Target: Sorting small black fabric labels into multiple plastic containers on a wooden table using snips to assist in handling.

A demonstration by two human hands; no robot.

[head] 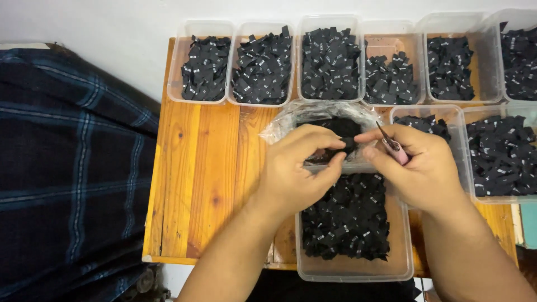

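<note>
Left hand (296,168): pinches a black woven label (348,144) at centre.
Right hand (417,165): closed on pink snips (394,148), 3 o'clock of label.
Tub (358,271): 6 o'clock, full.
Tip: keep label taut, blades beside fingertips.

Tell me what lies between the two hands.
In the head view, a small black label is pinched between left hand and right hand, above the clear bag.

Seen from above: left hand (293,168) pinching a small black label (348,144) at the fingertips, right hand (417,165) meeting it, gripping a pink-handled tool (393,146). Beneath, a clear plastic tub (400,254) of black labels on the wooden table (196,184). Behind, a crumpled plastic bag (285,124) and a row of similar tubs (208,28). At left, dark plaid cloth (67,168).
</note>
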